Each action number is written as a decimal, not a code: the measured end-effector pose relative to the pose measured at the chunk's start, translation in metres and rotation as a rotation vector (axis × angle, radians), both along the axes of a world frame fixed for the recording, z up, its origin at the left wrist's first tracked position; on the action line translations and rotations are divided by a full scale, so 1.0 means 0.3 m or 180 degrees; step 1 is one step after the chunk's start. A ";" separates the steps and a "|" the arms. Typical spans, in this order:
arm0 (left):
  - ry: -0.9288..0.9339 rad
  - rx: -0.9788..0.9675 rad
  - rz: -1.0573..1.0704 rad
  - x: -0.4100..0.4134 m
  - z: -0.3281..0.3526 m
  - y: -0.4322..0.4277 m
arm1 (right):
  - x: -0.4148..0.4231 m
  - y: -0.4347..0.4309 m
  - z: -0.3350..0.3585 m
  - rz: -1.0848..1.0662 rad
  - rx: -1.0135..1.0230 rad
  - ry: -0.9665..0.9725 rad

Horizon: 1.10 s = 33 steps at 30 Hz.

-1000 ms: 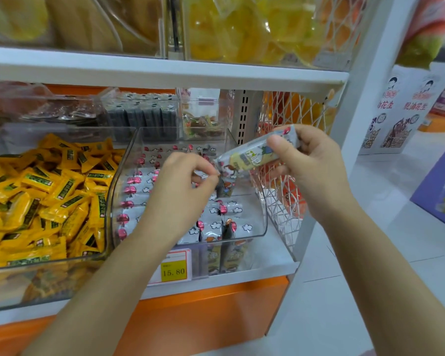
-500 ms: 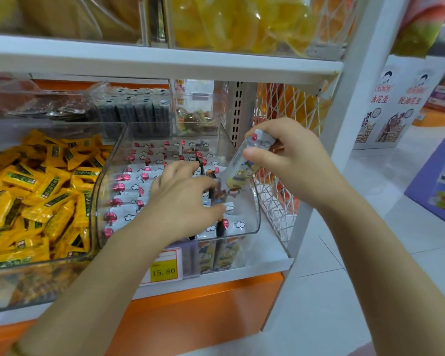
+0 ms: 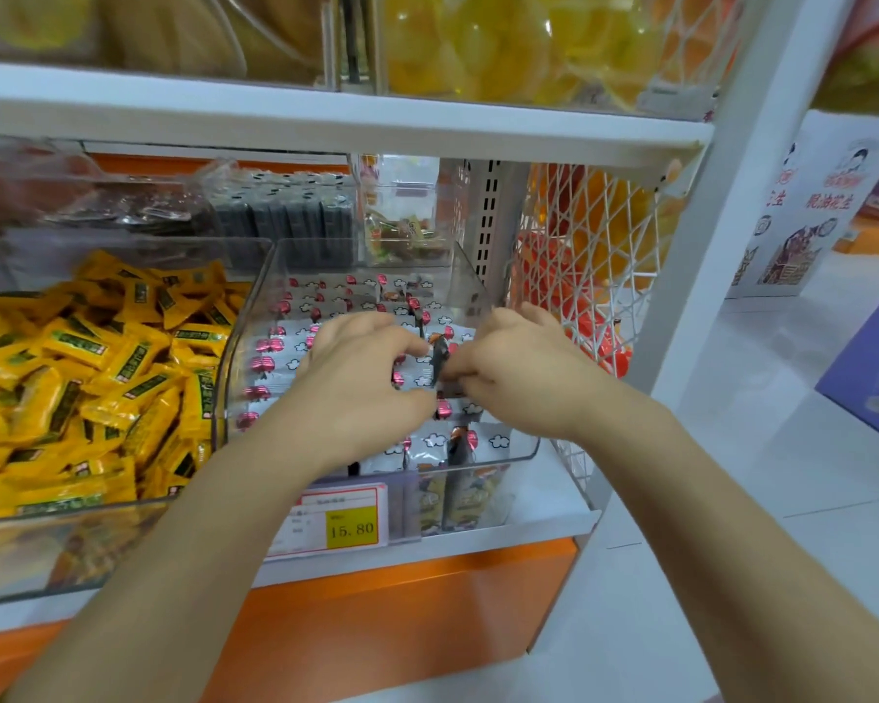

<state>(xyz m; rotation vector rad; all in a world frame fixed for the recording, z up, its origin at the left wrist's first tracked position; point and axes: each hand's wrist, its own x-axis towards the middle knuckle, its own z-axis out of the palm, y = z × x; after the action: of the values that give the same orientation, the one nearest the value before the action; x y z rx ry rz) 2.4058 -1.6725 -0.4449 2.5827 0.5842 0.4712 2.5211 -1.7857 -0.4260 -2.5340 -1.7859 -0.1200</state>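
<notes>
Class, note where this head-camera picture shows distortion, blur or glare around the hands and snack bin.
Head view: wide-angle lens bows the shelf edge; left hand, right hand and the packet between them look soft; reflections haze the clear bin; the price tag reads sharp.

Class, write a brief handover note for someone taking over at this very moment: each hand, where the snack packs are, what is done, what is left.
Left hand: inside the clear bin, fingers curled among the rows of packs; grip unclear.
Right hand: pinches a white snack pack, on edge between both hands.
Done: pack is down in the bin.
Left: probably seat it in its row, then let go.
</notes>
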 end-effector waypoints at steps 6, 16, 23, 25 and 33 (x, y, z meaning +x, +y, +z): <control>-0.0174 -0.0111 0.0013 -0.013 0.009 0.001 | 0.039 0.021 0.043 -0.0159 0.0767 0.0458; -0.0414 -0.0163 0.0019 -0.032 0.002 0.017 | 0.065 0.112 0.019 -0.0441 0.0130 -0.0658; -0.0579 -0.0165 0.0147 -0.046 0.005 0.017 | 0.057 0.071 0.062 -0.0359 0.0967 0.0137; -0.0692 -0.0185 0.0213 -0.046 0.007 0.016 | 0.052 0.040 0.072 -0.0347 0.1444 0.0451; -0.1267 -0.0245 0.0292 -0.042 0.015 0.007 | 0.041 -0.057 0.078 -0.0627 0.3242 0.0816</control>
<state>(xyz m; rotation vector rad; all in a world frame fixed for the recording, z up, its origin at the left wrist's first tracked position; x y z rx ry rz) 2.3933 -1.6704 -0.4403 2.3056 0.5657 0.9449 2.5335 -1.8027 -0.4026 -1.8348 -0.9700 -0.5240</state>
